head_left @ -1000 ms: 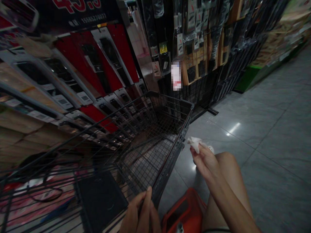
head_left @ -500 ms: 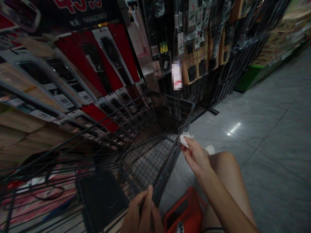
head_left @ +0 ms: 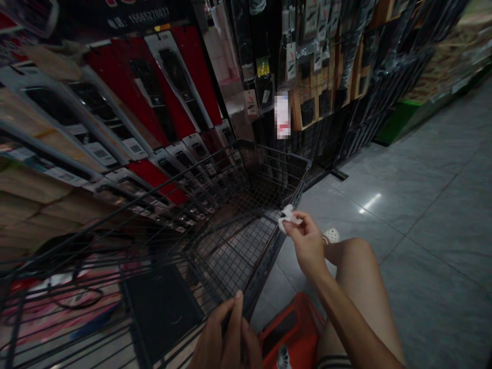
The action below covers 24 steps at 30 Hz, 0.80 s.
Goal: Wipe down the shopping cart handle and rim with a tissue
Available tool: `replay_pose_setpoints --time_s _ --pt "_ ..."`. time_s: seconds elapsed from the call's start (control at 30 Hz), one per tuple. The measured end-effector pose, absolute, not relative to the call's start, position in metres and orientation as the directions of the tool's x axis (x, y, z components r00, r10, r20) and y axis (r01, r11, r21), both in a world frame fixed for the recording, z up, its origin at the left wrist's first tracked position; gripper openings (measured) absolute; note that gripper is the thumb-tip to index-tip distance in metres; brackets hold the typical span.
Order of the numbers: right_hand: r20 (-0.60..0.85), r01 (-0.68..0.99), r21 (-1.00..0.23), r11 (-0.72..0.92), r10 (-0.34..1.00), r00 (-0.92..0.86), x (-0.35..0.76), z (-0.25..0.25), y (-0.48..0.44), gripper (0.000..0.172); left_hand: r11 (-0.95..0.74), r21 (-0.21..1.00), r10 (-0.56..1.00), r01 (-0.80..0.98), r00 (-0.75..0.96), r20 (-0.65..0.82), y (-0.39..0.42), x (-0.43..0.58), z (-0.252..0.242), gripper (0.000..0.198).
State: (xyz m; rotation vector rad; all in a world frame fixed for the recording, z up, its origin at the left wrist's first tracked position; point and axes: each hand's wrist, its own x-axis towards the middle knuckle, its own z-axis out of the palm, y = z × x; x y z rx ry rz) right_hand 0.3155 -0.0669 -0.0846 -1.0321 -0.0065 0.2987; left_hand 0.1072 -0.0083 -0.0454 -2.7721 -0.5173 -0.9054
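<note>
My right hand [head_left: 307, 245] pinches a small crumpled white tissue [head_left: 287, 219] right at the right side rim of a black wire shopping cart [head_left: 246, 205]. My left hand [head_left: 226, 338] is closed around the cart's near edge at the bottom of the view. Inside the cart lies a flat black item [head_left: 161, 307], with pink and red packages and a dark cord further left. My bare knee [head_left: 357, 266] is raised just right of the cart.
Shelves with red and black boxed goods [head_left: 154, 102] rise on the left, hanging black packaged tools [head_left: 326, 61] behind the cart. An orange basket or bag [head_left: 295, 328] sits by my leg. Grey tiled floor [head_left: 423, 195] stretches right; a white shoe [head_left: 331, 236] shows.
My right hand has moved left and slightly up with the tissue, from beside the cart to its right rim. The left hand has stayed on the cart edge.
</note>
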Motion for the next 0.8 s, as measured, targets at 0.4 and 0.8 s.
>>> replay_pose_setpoints --time_s 0.4,0.8 --pt "-0.188 -0.285 -0.762 0.581 0.224 0.956 0.341 -0.083 -0.087 0.026 -0.909 -0.047 0.313 0.414 0.752 0.581 -0.012 0.104 -0.048 0.038" --pt "-0.009 -0.378 -0.823 0.424 0.655 0.755 0.265 -0.067 -0.096 0.018 -0.918 0.014 0.333 0.395 0.754 0.566 -0.009 0.094 -0.047 0.038"
